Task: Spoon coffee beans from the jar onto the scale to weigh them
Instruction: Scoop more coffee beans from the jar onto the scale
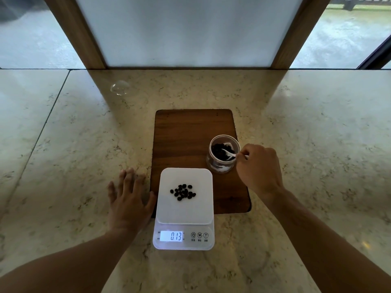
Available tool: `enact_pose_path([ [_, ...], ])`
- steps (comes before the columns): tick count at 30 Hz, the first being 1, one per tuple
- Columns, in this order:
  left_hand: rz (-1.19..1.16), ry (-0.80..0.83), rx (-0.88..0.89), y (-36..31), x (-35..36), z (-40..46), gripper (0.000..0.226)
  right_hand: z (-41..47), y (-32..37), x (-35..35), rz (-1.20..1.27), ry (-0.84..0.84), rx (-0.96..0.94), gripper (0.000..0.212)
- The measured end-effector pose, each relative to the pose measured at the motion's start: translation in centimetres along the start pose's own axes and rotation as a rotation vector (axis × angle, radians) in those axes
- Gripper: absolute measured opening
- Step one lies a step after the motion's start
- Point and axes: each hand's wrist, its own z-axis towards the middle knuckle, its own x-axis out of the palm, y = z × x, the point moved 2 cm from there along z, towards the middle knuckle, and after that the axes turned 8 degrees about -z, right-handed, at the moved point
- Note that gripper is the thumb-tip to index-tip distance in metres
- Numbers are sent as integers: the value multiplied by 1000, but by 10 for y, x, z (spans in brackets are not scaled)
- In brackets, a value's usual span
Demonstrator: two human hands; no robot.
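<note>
Beans (183, 192) sit on the scale (184, 210); right fingers (245, 154) pinch the spoon (229, 152), left fingers (127, 180) spread flat.

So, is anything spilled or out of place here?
No spill shows: the beans lie in one pile on the scale. One oddity: the scale sits half on the board, half on the counter, so it may not be level.

scale (184, 206) white | beans (183, 192) black | board (190, 136) dark brown | counter (63, 144) beige marbled
</note>
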Motion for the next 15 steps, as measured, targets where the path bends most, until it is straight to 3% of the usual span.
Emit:
enact_pose_path([
  [5, 13, 2, 0, 2, 3, 0, 70, -5, 4, -4, 20, -86, -41, 14],
  [15, 2, -14, 8, 2, 3, 0, 69, -7, 3, -10, -5, -84, -7, 15],
])
